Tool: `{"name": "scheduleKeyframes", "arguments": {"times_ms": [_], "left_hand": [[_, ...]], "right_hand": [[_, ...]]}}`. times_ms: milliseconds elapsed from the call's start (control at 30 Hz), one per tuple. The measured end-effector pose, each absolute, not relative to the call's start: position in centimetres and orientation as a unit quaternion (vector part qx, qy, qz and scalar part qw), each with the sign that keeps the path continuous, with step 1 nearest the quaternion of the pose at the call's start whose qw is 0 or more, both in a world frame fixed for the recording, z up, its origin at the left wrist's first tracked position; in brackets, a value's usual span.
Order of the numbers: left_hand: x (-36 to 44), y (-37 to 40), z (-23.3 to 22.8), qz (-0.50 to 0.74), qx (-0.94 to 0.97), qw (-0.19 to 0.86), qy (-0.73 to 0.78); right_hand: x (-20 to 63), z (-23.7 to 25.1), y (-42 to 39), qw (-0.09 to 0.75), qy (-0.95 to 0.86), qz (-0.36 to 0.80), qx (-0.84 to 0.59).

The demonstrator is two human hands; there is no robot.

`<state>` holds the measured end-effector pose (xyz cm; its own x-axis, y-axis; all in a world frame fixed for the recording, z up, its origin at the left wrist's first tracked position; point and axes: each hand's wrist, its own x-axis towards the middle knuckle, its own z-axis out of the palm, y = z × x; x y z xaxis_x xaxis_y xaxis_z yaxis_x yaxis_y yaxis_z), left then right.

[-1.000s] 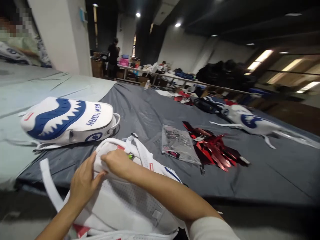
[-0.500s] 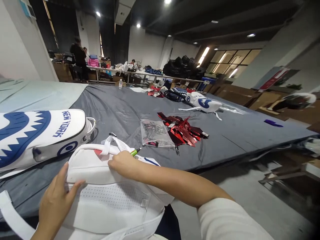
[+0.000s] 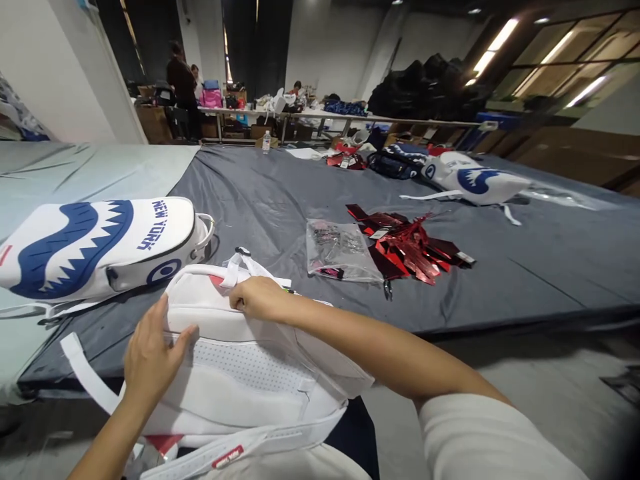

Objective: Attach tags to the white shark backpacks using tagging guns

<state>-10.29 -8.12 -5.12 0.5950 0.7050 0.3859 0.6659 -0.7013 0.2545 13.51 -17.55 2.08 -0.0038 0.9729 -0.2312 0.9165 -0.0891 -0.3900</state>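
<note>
- The white backpack (image 3: pixel 245 407) is right in front of the person, at the near edge of the gray table (image 3: pixel 530 267).
- A red label (image 3: pixel 227 457) is on its lower strap. It has white letters, but they are too blurry to read.
- The left hand (image 3: pixel 155 353) is open against the bag's left side, with its thumb spread out on the white cloth.
- The right hand (image 3: pixel 257 297) is at the top of the bag with its fingers bent in. I cannot tell what it grips. A bit of something green (image 3: pixel 289 291) peeks out behind it.
- On the left lies another white bag (image 3: pixel 145 257). Big blue letters on it say "NEW YORK". It has blue teeth and a round blue eye too.
- A clear plastic bag (image 3: pixel 340 253) lies past the hands. Small dark things and a bit of pink show inside, too jumbled to name.
- Shiny red strips (image 3: pixel 415 250) lie in a pile just beside it. White tags there are too small to read.
- Farther back, a third white bag (image 3: pixel 465 179) has blue letters too tiny to read for sure.
- A clear bottle (image 3: pixel 266 142) stands at the table's far side.
</note>
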Motion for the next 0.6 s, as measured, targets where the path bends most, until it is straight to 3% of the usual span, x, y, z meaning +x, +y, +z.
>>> {"name": "scheduleKeyframes", "arguments": {"times_ms": [333, 600], "left_hand": [[-10.0, -8.0, -5.4, 0.211, 0.887, 0.034, 0.408], [-9.9, -7.7, -5.2, 0.2, 0.895, 0.037, 0.397]], "right_hand": [[13.5, 3.4, -16.3, 0.068, -0.617, 0.328, -0.712], [13.1, 2.4, -16.4, 0.034, -0.66, 0.249, -0.708]]}}
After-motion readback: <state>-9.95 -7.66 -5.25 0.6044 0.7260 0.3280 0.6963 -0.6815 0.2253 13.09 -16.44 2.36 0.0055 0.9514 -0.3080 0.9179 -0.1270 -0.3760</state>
